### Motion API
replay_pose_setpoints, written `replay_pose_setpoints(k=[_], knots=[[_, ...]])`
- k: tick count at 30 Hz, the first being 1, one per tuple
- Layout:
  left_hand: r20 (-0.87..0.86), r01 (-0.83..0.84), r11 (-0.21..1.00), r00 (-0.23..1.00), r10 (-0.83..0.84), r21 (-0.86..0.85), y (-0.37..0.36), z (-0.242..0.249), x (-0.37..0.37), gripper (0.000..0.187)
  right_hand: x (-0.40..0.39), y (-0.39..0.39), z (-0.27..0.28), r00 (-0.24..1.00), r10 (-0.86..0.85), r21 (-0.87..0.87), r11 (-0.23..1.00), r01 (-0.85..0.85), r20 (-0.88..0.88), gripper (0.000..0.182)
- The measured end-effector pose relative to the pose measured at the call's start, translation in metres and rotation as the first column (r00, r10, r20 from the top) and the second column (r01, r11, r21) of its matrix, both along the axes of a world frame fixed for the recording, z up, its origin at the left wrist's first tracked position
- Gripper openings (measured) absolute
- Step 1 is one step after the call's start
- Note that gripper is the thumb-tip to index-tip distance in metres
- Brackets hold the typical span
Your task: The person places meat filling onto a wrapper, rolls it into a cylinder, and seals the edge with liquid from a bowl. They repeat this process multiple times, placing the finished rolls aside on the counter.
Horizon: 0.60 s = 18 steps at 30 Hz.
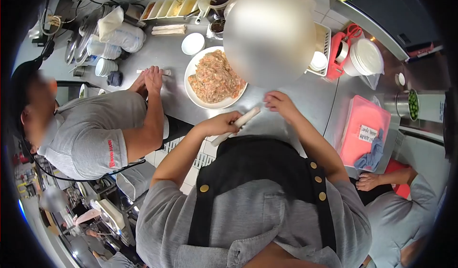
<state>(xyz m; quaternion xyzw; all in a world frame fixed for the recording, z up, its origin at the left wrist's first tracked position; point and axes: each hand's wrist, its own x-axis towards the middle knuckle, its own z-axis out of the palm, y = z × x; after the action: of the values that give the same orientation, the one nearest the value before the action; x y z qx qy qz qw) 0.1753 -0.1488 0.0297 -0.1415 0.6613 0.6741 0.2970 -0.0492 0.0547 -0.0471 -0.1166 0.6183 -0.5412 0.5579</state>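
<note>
My left hand point(220, 124) is closed around a pale uncooked spring roll point(245, 118), which slants up to the right in front of my black apron. Just past the roll's upper end is my right hand point(281, 105), its fingers loosely curled and apart, with nothing visible in them. A white plate point(191, 94) heaped with minced filling point(214, 77), flecked with orange, sits beyond my left hand on the steel counter point(310, 94). A large blurred round shape point(269, 36) hides part of the counter ahead.
A co-worker at left has both hands point(150, 81) on another pale roll. More finished rolls point(169, 29), a white bowl point(192, 44) and a condiment tray point(171, 7) stand at the back. On the right are a pink-filled tub point(365, 129), red scissors point(353, 31) and another person's hand point(368, 181).
</note>
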Motion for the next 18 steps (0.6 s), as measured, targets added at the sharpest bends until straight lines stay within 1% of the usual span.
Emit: replay_pose_setpoints(k=[1,2,3,4,6,7,8,9,10,11,12,14,15,16,18], knots=[[0.006,0.011,0.999,1.0,-0.011,-0.032,-0.002,0.0,0.012,0.037,0.005,-0.02,-0.002,0.994,0.079,-0.031,0.997,-0.077,0.075,0.049],[0.059,-0.01,1.0,0.998,0.01,0.009,-0.005,0.006,0.022,0.035,0.015,-0.043,-0.004,0.981,0.169,0.006,0.985,-0.171,0.099,0.055],[0.071,-0.023,1.0,0.997,0.022,0.006,-0.005,0.004,0.034,0.033,0.025,-0.064,-0.007,0.958,0.256,0.041,0.964,-0.263,0.126,0.061],[0.084,-0.034,0.999,0.996,0.034,0.001,-0.005,0.002,0.045,0.032,0.035,-0.078,-0.01,0.929,0.327,-0.009,0.944,-0.33,0.173,0.067],[0.06,0.028,0.997,0.998,-0.024,-0.077,-0.005,0.006,0.061,0.032,0.059,-0.101,0.0,0.929,0.138,-0.09,0.989,-0.114,0.344,0.062],[0.089,0.073,0.988,0.994,-0.061,-0.133,-0.005,0.004,0.069,0.033,0.065,-0.111,-0.001,0.927,0.145,-0.093,0.988,-0.12,0.346,0.062],[0.095,0.066,0.989,0.994,-0.053,-0.13,-0.007,0.006,0.072,0.033,0.07,-0.119,-0.003,0.943,0.033,-0.048,0.999,-0.018,0.33,0.058],[0.089,0.068,0.982,0.995,-0.052,-0.175,-0.007,0.009,0.077,0.032,0.076,-0.122,-0.007,0.946,-0.081,0.001,0.996,0.085,0.313,0.055],[0.084,0.069,0.974,0.995,-0.052,-0.217,-0.006,0.009,0.082,0.032,0.077,-0.124,-0.011,0.943,-0.076,0.012,0.997,0.076,0.323,0.055],[0.12,0.033,0.981,0.993,-0.01,-0.192,-0.009,-0.001,0.088,0.034,0.074,-0.126,-0.014,0.949,-0.105,-0.01,0.993,0.113,0.297,0.052],[0.1,0.057,0.967,0.994,-0.033,-0.247,-0.011,0.001,0.088,0.035,0.069,-0.129,-0.016,0.953,-0.136,-0.035,0.988,0.151,0.27,0.049],[0.022,0.072,0.931,0.997,-0.068,-0.358,-0.016,-0.008,0.088,0.037,0.052,-0.134,-0.018,0.963,-0.131,-0.009,0.991,0.137,0.237,0.046],[-0.017,0.076,0.917,0.996,-0.09,-0.392,-0.018,-0.004,0.081,0.038,0.042,-0.135,-0.016,0.962,-0.136,0.003,0.99,0.139,0.236,0.041],[0.053,0.113,0.898,0.994,-0.1,-0.425,-0.021,-0.001,0.072,0.039,0.034,-0.138,-0.014,0.962,-0.13,0.007,0.991,0.133,0.239,0.041],[0.035,0.132,0.848,0.99,-0.133,-0.513,-0.027,0.007,0.053,0.04,0.016,-0.142,-0.014,0.969,-0.132,0.015,0.991,0.131,0.207,0.039]])
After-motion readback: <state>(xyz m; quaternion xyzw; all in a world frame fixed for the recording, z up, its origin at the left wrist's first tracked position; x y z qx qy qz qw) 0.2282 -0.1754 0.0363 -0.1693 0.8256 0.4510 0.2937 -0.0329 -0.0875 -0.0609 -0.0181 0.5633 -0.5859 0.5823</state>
